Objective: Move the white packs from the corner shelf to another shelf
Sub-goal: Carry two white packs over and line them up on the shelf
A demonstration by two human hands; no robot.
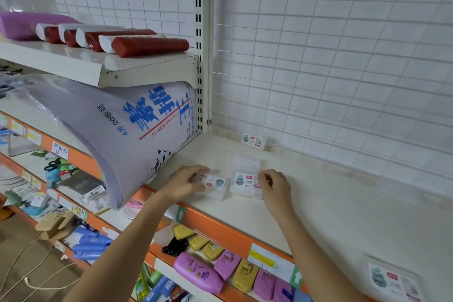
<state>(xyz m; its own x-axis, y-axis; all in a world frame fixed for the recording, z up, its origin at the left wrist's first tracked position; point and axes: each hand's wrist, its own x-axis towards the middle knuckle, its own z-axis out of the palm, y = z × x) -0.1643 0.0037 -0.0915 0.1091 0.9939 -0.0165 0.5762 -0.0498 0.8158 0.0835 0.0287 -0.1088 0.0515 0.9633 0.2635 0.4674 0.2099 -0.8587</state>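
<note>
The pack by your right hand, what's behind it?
Behind the pack that the right hand pinches lies another clear pack, then one pack by the wire wall. Its far edge hides some shelf.

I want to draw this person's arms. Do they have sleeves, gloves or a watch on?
No sleeves show: both forearms are bare right down to the bottom edge of the picture. The left hand and right hand wear no gloves, and no watch, bracelet or ring is visible on either wrist or on the fingers that show.
</note>
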